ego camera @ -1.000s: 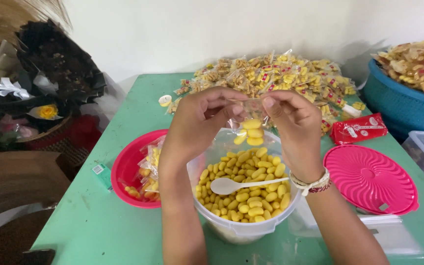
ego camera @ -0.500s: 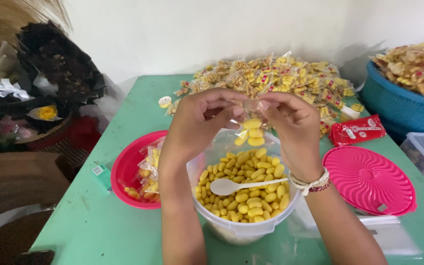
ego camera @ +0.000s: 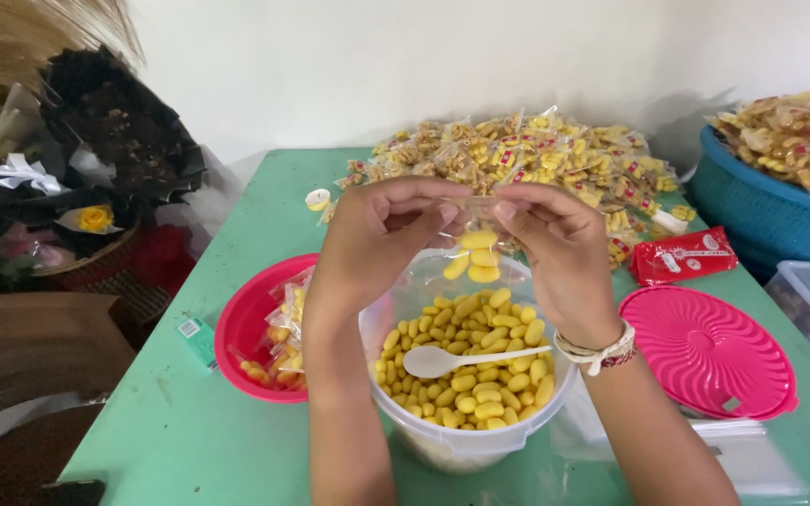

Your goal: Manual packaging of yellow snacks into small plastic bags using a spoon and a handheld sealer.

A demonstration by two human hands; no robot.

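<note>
My left hand (ego camera: 377,242) and my right hand (ego camera: 555,245) pinch the top of a small clear plastic bag (ego camera: 475,255) with a few yellow snack pieces hanging in it. The bag hangs over a clear round tub (ego camera: 466,440) filled with many yellow snack pieces. A white plastic spoon (ego camera: 452,358) lies on top of those pieces. My right wrist wears a beaded bracelet (ego camera: 600,349).
A red bowl (ego camera: 241,328) holding filled small bags sits left of the tub. A pink round lid (ego camera: 714,351) lies to the right, a red packet (ego camera: 686,255) behind it. A heap of packed snack bags (ego camera: 517,155) covers the far table. A blue basket (ego camera: 771,206) stands far right.
Both hands stay at the bag's top; the fingers shift slightly as they work the opening. The view has dipped a little.
</note>
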